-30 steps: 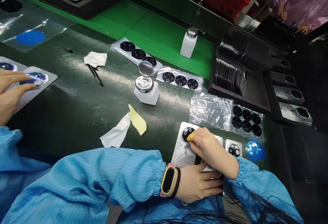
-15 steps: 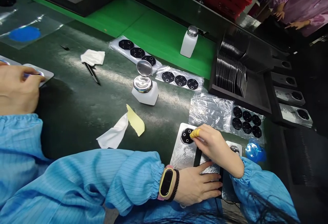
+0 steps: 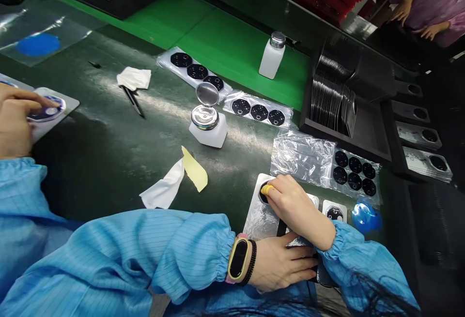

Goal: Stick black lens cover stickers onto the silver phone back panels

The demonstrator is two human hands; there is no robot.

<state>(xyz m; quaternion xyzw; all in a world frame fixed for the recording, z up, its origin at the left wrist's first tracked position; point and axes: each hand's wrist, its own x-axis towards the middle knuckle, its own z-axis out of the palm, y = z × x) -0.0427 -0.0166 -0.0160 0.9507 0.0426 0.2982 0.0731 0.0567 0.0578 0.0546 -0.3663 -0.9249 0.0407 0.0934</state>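
A silver phone back cover [image 3: 258, 218] lies near the table's front edge, with a black octagonal camera ring [image 3: 264, 195] at its top. My right hand [image 3: 296, 205] is curled over it, its yellow-capped fingertip pressing on the ring. My left hand [image 3: 286, 261], with a watch and a black band on the wrist, lies flat with fingers stretched over the cover's lower end and the dark fixture under it. A second small cover piece with a camera ring [image 3: 334, 212] sits just right of my right hand.
A clear bag of black rings [image 3: 354, 172], a blue film disc [image 3: 366, 218], an open-lid solvent bottle [image 3: 208, 123], white and yellow wipes [image 3: 174, 181], tweezers [image 3: 133, 101] and a black parts tray [image 3: 337, 99] are around. A co-worker's hand [image 3: 14, 118] works at far left.
My right fingertip, lifted beside the ring half a second ago, has come back down onto it. The co-worker's hand at left has shifted on its cover. My left hand has stayed put.
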